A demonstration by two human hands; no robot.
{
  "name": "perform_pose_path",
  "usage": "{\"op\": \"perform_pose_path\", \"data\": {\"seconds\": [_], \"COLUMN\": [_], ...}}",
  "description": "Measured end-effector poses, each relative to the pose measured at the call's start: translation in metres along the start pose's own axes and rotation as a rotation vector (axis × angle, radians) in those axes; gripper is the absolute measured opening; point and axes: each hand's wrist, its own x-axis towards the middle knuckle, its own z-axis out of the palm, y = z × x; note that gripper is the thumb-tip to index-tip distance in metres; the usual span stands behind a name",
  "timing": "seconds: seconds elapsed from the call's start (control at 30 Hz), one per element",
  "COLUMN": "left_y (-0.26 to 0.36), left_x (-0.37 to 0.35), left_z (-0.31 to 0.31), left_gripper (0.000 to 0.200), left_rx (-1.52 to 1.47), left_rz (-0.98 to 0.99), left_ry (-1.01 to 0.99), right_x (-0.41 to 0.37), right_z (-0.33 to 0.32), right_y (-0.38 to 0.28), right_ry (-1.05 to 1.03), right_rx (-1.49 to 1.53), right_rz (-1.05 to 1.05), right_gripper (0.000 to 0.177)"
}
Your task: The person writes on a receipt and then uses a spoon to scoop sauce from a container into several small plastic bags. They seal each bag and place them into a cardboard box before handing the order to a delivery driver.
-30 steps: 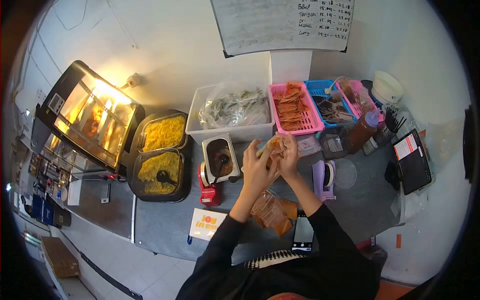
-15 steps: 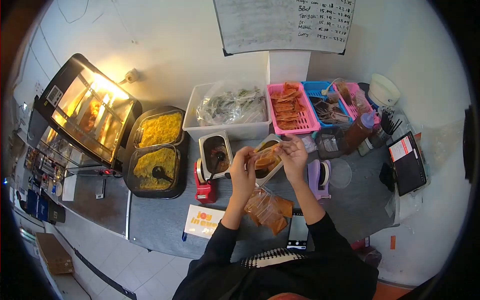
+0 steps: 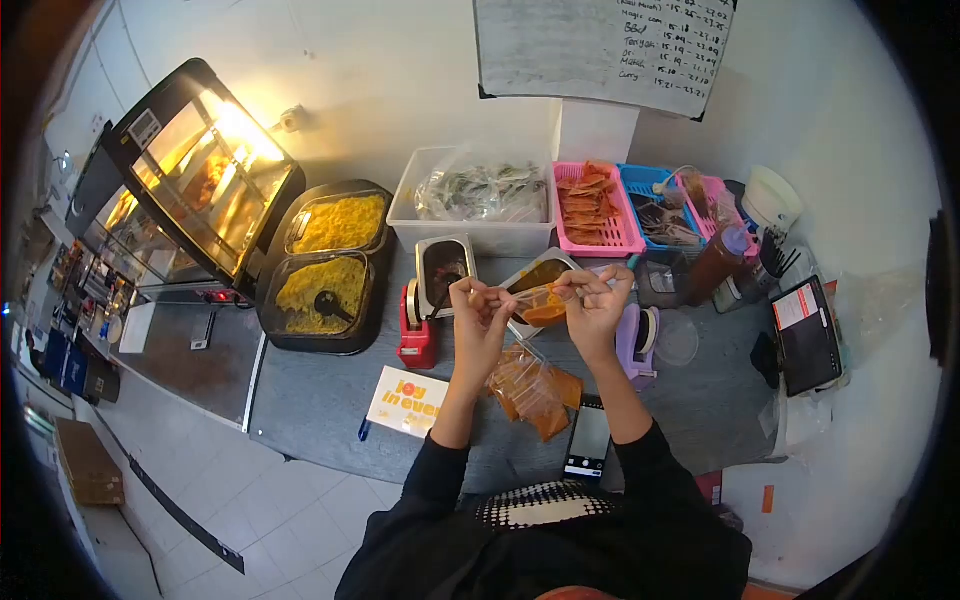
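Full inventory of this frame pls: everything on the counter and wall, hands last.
sauce bag: 1, clear with orange fill, pinched between both hands
bag pile: several, orange, counter below the hands
phone: 1, black, near counter edge
card: 1, white with orange print, left of pile
tape dispensers: 2, red left of hands, purple right
steel pans: 2, dark sauce with ladle, orange sauce, behind hands
food trays: 2, black, yellow food, beside warmer
warmer: 1, black, lit, far left
tub: 1, clear, bags inside, by wall
baskets: 3, pink, blue, pink, back right
bottle: 1, brown, right
tablet: 1, black, far right
whiteboard: 1, white, wall
left hand: 1, on bag
right hand: 1, on bag
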Motion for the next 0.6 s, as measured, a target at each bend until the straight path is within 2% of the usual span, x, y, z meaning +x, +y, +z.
{"op": "perform_pose_path", "data": {"seconds": [0.13,0.4,0.5,0.6], "left_y": [-0.005,-0.007,-0.020,-0.033], "left_x": [-0.009,-0.036,-0.055,-0.075], "left_z": [-0.004,0.006,0.007,0.009], "left_gripper": [0.034,0.040,0.042,0.041], "left_rx": [0.112,0.158,0.175,0.205], "left_rz": [0.098,0.065,-0.001,-0.083], "left_ry": [0.006,-0.038,-0.047,-0.084], "right_x": [-0.009,-0.046,-0.069,-0.102], "right_z": [0.001,-0.008,-0.018,-0.031], "right_y": [-0.007,-0.012,-0.004,0.006], "right_ry": [0.008,-0.013,-0.071,-0.209], "right_rx": [-0.035,-0.009,-0.111,-0.364], "right_rz": [0.027,0.136,0.175,0.182], "right_gripper": [0.040,0.041,0.038,0.034]}}
